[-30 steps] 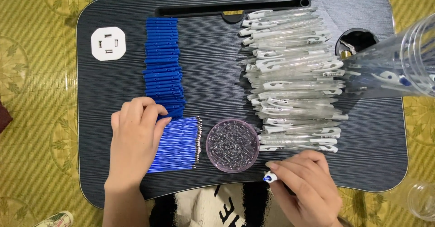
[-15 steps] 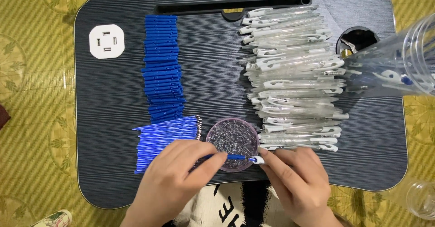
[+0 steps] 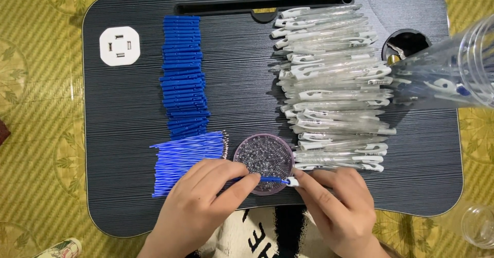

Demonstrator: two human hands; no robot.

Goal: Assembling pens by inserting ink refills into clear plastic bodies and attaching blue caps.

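Now: both hands are joining a blue refill (image 3: 260,178) to a small white tip (image 3: 292,182) above the bowl of springs (image 3: 263,156).
Left hand (image 3: 198,206) is pinching the refill; right hand (image 3: 337,206) is clamping the tip, apparently. Seating them will probably need straight alignment over the dark surface (image 3: 123,108).

tray (image 3: 128,114): matt, ribbed, black | pen barrels (image 3: 334,83): clear glossy plastic | dish (image 3: 264,157): probably translucent plastic
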